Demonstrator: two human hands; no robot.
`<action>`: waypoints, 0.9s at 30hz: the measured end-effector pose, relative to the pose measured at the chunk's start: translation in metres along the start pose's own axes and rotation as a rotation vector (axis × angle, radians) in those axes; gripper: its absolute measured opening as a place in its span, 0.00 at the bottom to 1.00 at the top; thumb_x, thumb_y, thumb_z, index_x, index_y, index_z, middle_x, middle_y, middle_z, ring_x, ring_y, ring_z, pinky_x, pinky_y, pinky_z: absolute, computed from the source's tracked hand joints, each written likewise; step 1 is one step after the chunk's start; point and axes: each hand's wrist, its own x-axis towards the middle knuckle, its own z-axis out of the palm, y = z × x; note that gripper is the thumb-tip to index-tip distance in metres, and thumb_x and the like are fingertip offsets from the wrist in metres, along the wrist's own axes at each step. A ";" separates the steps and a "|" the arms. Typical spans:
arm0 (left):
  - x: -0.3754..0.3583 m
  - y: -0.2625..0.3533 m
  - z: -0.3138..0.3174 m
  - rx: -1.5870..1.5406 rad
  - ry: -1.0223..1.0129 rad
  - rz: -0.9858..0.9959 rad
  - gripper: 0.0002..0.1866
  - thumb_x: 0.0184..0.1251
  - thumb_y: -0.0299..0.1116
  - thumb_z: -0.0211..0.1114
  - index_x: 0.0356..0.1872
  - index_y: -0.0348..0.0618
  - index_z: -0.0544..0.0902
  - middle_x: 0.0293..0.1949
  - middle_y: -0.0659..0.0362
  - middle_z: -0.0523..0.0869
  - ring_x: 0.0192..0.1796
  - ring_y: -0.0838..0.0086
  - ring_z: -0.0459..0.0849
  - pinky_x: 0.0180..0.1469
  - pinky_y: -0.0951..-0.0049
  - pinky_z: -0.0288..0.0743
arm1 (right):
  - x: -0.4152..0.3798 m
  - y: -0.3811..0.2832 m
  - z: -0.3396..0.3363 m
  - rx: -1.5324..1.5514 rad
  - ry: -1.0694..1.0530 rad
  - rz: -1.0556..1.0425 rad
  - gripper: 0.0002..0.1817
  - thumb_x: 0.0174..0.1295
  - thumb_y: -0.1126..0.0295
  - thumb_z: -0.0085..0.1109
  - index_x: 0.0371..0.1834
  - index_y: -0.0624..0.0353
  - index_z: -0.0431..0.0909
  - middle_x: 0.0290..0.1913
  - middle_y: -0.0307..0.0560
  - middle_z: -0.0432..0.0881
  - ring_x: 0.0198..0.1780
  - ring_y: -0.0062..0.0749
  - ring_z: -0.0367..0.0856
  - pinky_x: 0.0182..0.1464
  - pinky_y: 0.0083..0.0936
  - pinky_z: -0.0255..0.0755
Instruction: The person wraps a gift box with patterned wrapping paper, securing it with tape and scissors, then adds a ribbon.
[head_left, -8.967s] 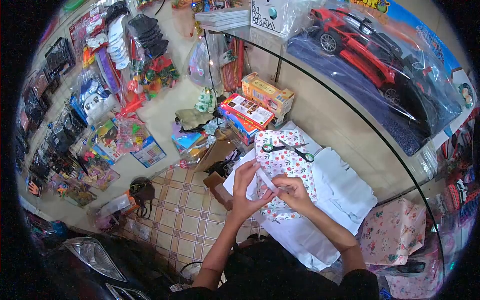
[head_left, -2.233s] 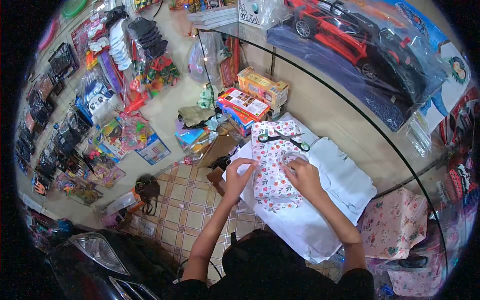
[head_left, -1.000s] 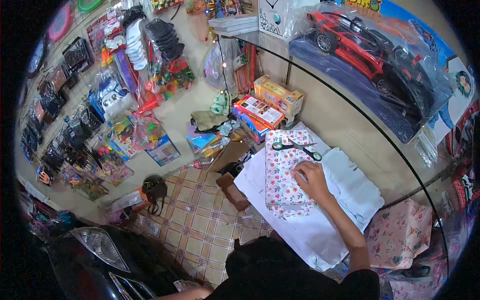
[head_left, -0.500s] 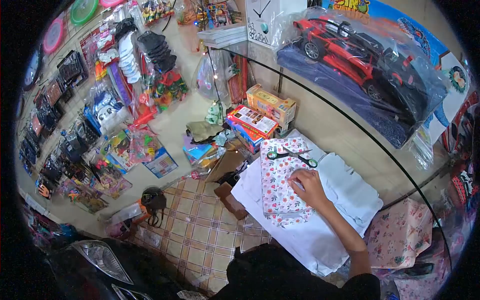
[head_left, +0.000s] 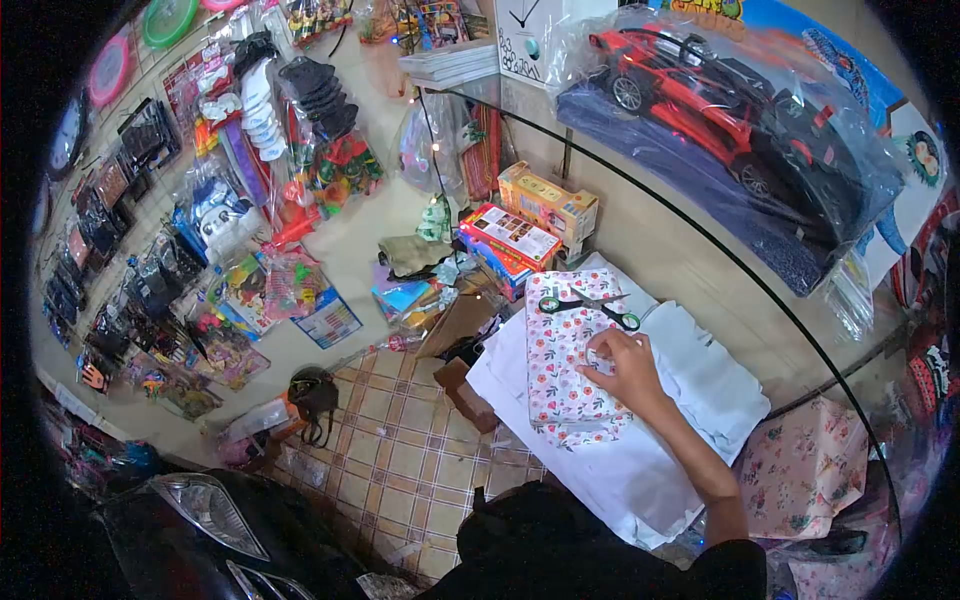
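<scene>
My right hand is over the right side of a flat package in white paper with red and pink flowers. Its thumb and forefinger are curved with a gap between them, and nothing shows in them. Scissors with black and green handles lie across the package's upper end, just beyond the fingers. Beneath the package are large white sheets. My left hand is out of view.
Colourful boxes stand beyond the package. A glass edge curves past on the right, with a bagged red toy car behind it. Pink floral paper lies at the right. A dark motorcycle fills the lower left.
My right hand has risen slightly toward the scissors, and its thumb and forefinger are further apart. The whole view has shifted a little.
</scene>
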 end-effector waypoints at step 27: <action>0.063 0.279 -0.057 0.639 1.528 1.147 0.19 0.56 0.31 0.72 0.47 0.38 0.80 0.42 0.51 0.85 0.40 0.63 0.85 0.47 0.65 0.74 | -0.014 -0.027 -0.031 0.009 -0.039 -0.142 0.06 0.57 0.68 0.64 0.34 0.54 0.79 0.33 0.40 0.81 0.40 0.34 0.79 0.52 0.35 0.58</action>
